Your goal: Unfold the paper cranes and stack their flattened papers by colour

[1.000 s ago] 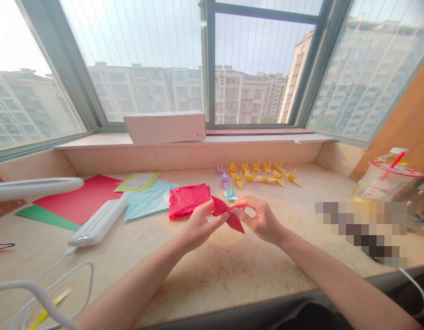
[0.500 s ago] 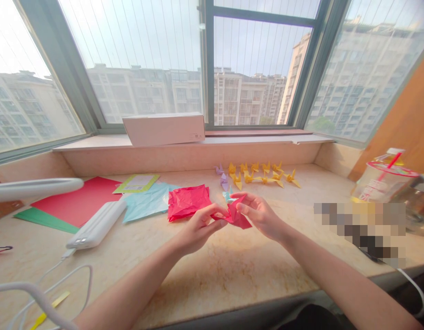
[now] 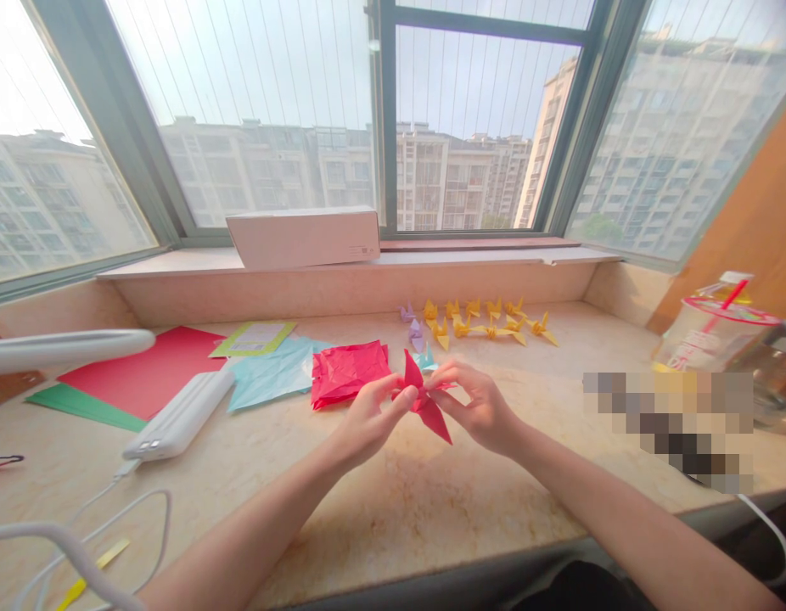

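Between my hands is a red origami crane (image 3: 434, 420), held just above the stone counter with its wings spread. My left hand (image 3: 373, 416) pinches it from the left, thumb near the middle of the body. From the other side, my right hand (image 3: 479, 403) grips an end of it between thumb and fingers. A light blue paper crane (image 3: 424, 361) stands right behind, partly hidden by the red one. Farther back are purple cranes (image 3: 416, 334) and several yellow cranes (image 3: 491, 331) in rows. A crinkled red packet (image 3: 348, 373) lies beside my left hand.
To the left lie a light blue packet (image 3: 275, 378), a yellow-green packet (image 3: 253, 339), red paper (image 3: 151, 373), green paper (image 3: 81, 410) and a white power bank (image 3: 180, 416) with cables. A white box (image 3: 304, 240) rests on the sill. At right stands a plastic cup (image 3: 704, 339) with a red straw.
The red crane has turned in my hands, and its wings now point up and down. My right hand has shifted its hold lower along the paper. More of the blue crane shows.
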The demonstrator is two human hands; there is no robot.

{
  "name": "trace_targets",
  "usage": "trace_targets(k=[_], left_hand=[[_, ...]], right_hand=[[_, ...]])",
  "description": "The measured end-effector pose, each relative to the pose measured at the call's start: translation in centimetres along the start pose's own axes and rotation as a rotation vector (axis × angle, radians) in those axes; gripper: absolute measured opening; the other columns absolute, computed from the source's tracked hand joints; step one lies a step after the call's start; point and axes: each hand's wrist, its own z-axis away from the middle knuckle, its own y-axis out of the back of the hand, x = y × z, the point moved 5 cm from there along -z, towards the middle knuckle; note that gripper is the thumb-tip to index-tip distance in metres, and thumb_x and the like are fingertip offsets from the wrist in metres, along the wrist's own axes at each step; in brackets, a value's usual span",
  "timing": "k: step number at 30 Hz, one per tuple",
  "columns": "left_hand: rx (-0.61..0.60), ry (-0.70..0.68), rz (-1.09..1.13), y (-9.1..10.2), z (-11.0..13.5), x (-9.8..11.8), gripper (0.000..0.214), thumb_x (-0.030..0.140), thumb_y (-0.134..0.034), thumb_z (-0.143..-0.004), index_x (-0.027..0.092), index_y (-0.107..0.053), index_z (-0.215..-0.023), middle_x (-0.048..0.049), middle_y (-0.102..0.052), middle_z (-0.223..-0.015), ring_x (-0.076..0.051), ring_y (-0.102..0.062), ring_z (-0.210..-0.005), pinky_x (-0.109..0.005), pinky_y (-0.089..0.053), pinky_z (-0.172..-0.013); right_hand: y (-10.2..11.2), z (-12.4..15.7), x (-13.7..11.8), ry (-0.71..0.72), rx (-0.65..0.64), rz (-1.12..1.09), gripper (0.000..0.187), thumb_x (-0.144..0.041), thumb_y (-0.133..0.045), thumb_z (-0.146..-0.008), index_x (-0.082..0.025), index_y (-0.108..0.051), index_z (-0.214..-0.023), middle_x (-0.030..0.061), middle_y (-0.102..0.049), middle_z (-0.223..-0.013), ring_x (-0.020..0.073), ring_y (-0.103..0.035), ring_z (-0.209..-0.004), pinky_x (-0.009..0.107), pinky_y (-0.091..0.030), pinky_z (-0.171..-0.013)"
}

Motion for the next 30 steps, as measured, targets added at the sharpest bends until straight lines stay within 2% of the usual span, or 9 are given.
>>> trace_targets(k=[4,8,14,19,24,26,30], left_hand=[[0.001,-0.024,0.048,-0.1,0.0,0.3,0.030,0.040,-0.054,-0.094,0.015,-0.068,-0.103,-0.0093,-0.071,-0.104,-0.024,-0.065,-0.098,-0.031,-0.050,-0.086],[-0.013,-0.044,0.138,0.0,0.0,0.6,0.028,0.037,-0.055,-0.094,0.016,-0.068,-0.109,-0.0090,-0.072,-0.107,-0.023,-0.065,-0.101,-0.033,-0.050,-0.090],[0.064,-0.106,0.144,0.8,-0.1,0.6,0.023,0.031,-0.058,-0.093,0.020,-0.073,-0.106,-0.0082,-0.072,-0.107,-0.023,-0.064,-0.104,-0.033,-0.047,-0.095],[0.091,-0.161,0.186,0.9,-0.1,0.6,0.018,0.028,-0.061,-0.091,0.020,-0.076,-0.098,-0.0104,-0.067,-0.113,-0.024,-0.061,-0.107,-0.033,-0.049,-0.091],[0.114,-0.160,0.210,0.8,0.0,0.7,0.016,0.028,-0.063,-0.090,0.020,-0.077,-0.094,-0.0094,-0.063,-0.110,-0.023,-0.058,-0.108,-0.032,-0.049,-0.089],[0.127,-0.159,0.183,0.9,-0.1,0.7,0.017,0.030,-0.063,-0.089,0.020,-0.077,-0.091,-0.0090,-0.062,-0.106,-0.022,-0.058,-0.103,-0.031,-0.049,-0.086],[0.247,-0.137,0.090,1.5,-0.2,0.3,0.021,0.034,-0.063,-0.089,0.018,-0.075,-0.081,-0.0063,-0.062,-0.087,-0.019,-0.058,-0.086,-0.028,-0.049,-0.076]], right_hand=[[-0.1,0.0,-0.6,0.023,-0.017,0.006,0.009,-0.022,-0.059,-0.090,-0.024,-0.068,-0.093,0.0042,-0.067,-0.089,0.0183,-0.064,-0.083,0.033,-0.051,-0.079],[0.1,0.1,0.0,-0.069,0.007,-0.021,0.009,-0.026,-0.059,-0.091,-0.023,-0.067,-0.094,0.0051,-0.071,-0.092,0.0198,-0.065,-0.088,0.035,-0.052,-0.082],[0.7,0.0,1.9,-0.234,0.128,-0.321,0.016,-0.036,-0.067,-0.087,-0.022,-0.066,-0.093,0.0049,-0.072,-0.089,0.0207,-0.069,-0.086,0.036,-0.055,-0.082],[1.0,-0.4,2.5,-0.295,0.207,-0.400,0.026,-0.037,-0.074,-0.079,-0.023,-0.066,-0.099,0.0039,-0.073,-0.088,0.0203,-0.069,-0.087,0.035,-0.055,-0.083],[1.0,-0.5,2.7,-0.342,0.206,-0.443,0.041,-0.038,-0.074,-0.079,-0.025,-0.062,-0.116,0.0055,-0.073,-0.097,0.0221,-0.068,-0.095,0.038,-0.054,-0.087],[1.0,-0.5,2.7,-0.353,0.209,-0.448,0.044,-0.039,-0.074,-0.079,-0.025,-0.061,-0.118,0.0060,-0.073,-0.100,0.0223,-0.068,-0.095,0.037,-0.054,-0.084],[1.0,-0.5,2.8,-0.369,0.185,-0.404,0.053,-0.046,-0.073,-0.079,-0.021,-0.059,-0.124,0.0048,-0.072,-0.091,0.0182,-0.067,-0.079,0.033,-0.054,-0.075]])
